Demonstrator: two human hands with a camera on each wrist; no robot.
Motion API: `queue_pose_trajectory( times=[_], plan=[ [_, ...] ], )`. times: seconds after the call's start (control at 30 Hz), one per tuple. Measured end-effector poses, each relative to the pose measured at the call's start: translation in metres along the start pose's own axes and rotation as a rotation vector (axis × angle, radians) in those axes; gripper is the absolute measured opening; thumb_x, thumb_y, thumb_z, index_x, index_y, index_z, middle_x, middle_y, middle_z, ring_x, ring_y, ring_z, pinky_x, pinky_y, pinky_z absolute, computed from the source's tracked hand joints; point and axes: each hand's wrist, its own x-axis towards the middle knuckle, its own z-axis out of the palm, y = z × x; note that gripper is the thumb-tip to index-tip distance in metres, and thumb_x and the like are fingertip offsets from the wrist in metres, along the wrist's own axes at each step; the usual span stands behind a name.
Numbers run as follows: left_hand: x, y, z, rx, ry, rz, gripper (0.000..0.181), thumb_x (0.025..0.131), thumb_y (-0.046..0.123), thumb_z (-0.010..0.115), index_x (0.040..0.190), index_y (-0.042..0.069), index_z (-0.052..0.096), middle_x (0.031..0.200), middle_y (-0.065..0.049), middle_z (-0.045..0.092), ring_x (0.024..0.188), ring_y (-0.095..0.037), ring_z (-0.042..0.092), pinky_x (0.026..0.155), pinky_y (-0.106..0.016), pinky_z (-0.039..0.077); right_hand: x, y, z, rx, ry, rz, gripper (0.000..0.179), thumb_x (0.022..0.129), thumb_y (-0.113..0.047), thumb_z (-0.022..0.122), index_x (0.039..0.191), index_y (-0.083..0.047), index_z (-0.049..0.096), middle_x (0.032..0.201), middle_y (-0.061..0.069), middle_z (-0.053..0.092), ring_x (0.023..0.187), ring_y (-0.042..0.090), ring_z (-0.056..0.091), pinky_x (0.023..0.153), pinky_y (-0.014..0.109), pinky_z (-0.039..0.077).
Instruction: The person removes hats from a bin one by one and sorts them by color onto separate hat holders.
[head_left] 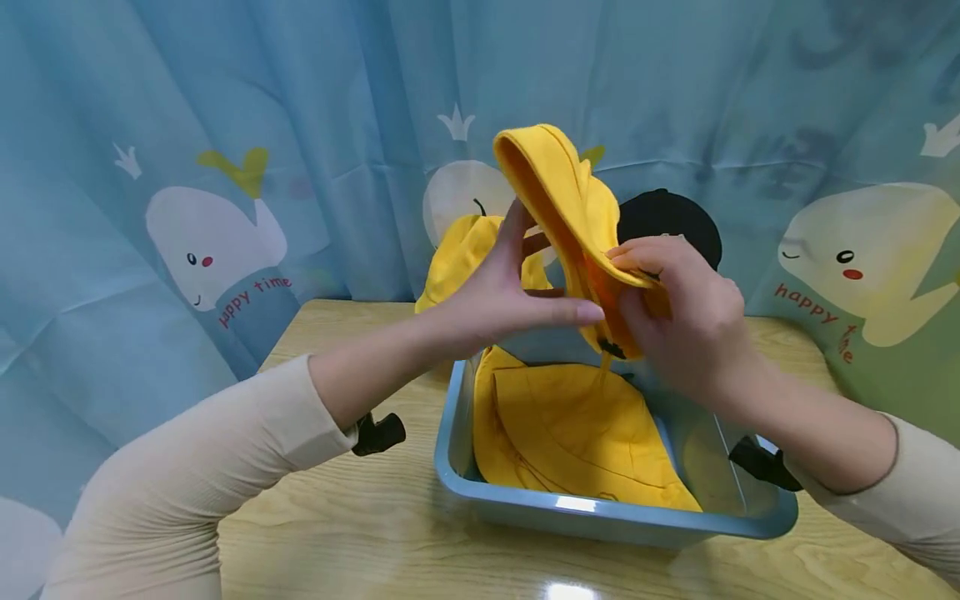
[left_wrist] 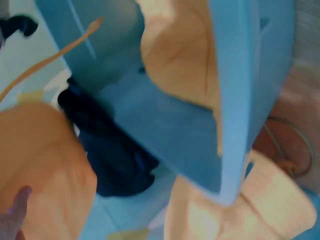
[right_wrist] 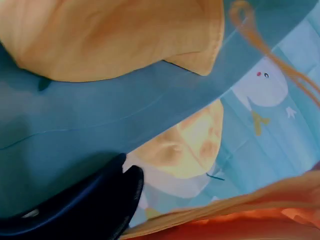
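A yellow bucket hat [head_left: 551, 179] is held tilted above the blue bin, its underside facing the left hand. The right hand [head_left: 686, 304] pinches its brim between thumb and fingers. My left hand [head_left: 498, 287] is spread at the hat's left edge, thumb stretched out across the opening; its other fingertips are hidden behind the cloth. In the left wrist view a fingertip [left_wrist: 22, 197] lies against the hat. A thin cord [right_wrist: 280, 65] dangles from it. Below, more yellow hats [head_left: 577, 425] lie flat and overlapping in the blue bin [head_left: 577, 502].
Behind the bin, a yellow hat [head_left: 459, 258] stands at the left and a black cap [head_left: 675, 218] at the right. The bin sits on a wood-grain table [head_left: 330, 517]. A blue patterned curtain [head_left: 315, 92] hangs behind the table.
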Motion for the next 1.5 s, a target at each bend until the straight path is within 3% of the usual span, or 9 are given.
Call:
queue_pose_trajectory(
  times=[0.13,0.3,0.5,0.7,0.87,1.03,1.23,1.33,1.5],
  plan=[
    [-0.005,-0.014,0.009,0.119,0.035,0.068,0.102,0.079,-0.001,0.069,0.15,0.027,0.002,0.148,0.002,0.009,0.136,-0.012,0.026,0.085,-0.032,0.053,0.008,0.001,0.01,0.079,0.057,0.028,0.012,0.085,-0.001,0.057,0.095,0.005,0.057,0.094,0.018,0.065,0.085,0.03,0.063,0.09,0.008,0.042],
    [-0.009,-0.028,-0.001,0.15,0.14,0.178,0.073,0.086,-0.009,0.048,0.149,0.012,0.016,0.146,-0.006,0.026,0.13,-0.017,0.039,0.084,-0.034,0.051,0.014,0.007,0.015,0.116,0.137,0.073,0.013,0.079,0.007,0.06,0.091,0.005,0.056,0.092,0.019,0.064,0.087,0.031,0.063,0.089,0.013,0.045],
    [-0.012,-0.043,-0.028,0.332,0.375,0.462,0.035,0.087,-0.013,0.051,0.122,-0.008,0.044,0.122,-0.023,0.049,0.108,-0.029,0.056,0.078,-0.031,0.053,0.018,0.023,0.019,0.095,0.308,0.092,0.013,0.077,0.009,0.065,0.084,0.006,0.054,0.086,0.021,0.065,0.079,0.035,0.064,0.08,0.009,0.047],
    [-0.005,-0.051,-0.068,0.63,0.495,0.816,0.023,0.085,-0.018,0.051,0.104,-0.005,0.051,0.101,-0.022,0.057,0.097,-0.031,0.059,0.069,-0.028,0.054,0.025,0.042,0.015,0.083,0.39,0.125,0.011,0.078,0.007,0.063,0.08,0.009,0.053,0.087,0.021,0.066,0.078,0.038,0.064,0.073,0.006,0.045],
    [-0.003,-0.054,-0.1,0.771,0.537,0.921,0.022,0.086,-0.019,0.05,0.1,-0.001,0.052,0.096,-0.019,0.057,0.093,-0.03,0.062,0.072,-0.03,0.056,0.032,0.059,0.01,0.071,0.398,0.191,0.013,0.081,0.004,0.065,0.082,0.012,0.055,0.091,0.019,0.067,0.082,0.035,0.065,0.071,0.007,0.045],
    [-0.006,-0.057,-0.123,0.839,0.67,0.766,0.012,0.09,-0.007,0.055,0.1,-0.002,0.052,0.097,-0.018,0.057,0.091,-0.027,0.062,0.067,-0.03,0.056,0.037,0.072,0.01,0.103,0.435,0.249,0.011,0.082,0.006,0.064,0.081,0.015,0.056,0.09,0.02,0.068,0.086,0.024,0.066,0.074,0.012,0.048],
    [-0.01,-0.066,-0.128,0.646,0.641,0.215,0.024,0.096,0.008,0.053,0.119,0.002,0.051,0.108,-0.014,0.058,0.093,-0.022,0.064,0.067,-0.02,0.054,0.04,0.079,0.018,0.241,0.5,0.317,0.011,0.081,0.01,0.063,0.078,0.018,0.056,0.088,0.006,0.068,0.085,0.015,0.065,0.082,0.025,0.054],
    [-0.009,-0.071,-0.125,0.476,0.593,0.041,0.033,0.097,0.008,0.048,0.13,0.008,0.046,0.115,-0.013,0.057,0.101,-0.022,0.063,0.071,-0.026,0.056,0.041,0.079,0.023,0.334,0.51,0.357,0.01,0.082,0.011,0.063,0.08,0.018,0.055,0.089,-0.002,0.066,0.084,0.017,0.064,0.081,0.027,0.054],
    [-0.018,-0.085,-0.11,0.349,0.454,0.008,0.045,0.093,0.005,0.055,0.136,0.008,0.042,0.123,-0.018,0.054,0.11,-0.028,0.058,0.083,-0.038,0.054,0.04,0.072,0.031,0.329,0.471,0.376,0.009,0.082,0.012,0.061,0.081,0.018,0.054,0.09,-0.008,0.065,0.083,0.012,0.062,0.081,0.026,0.054]
  ],
)
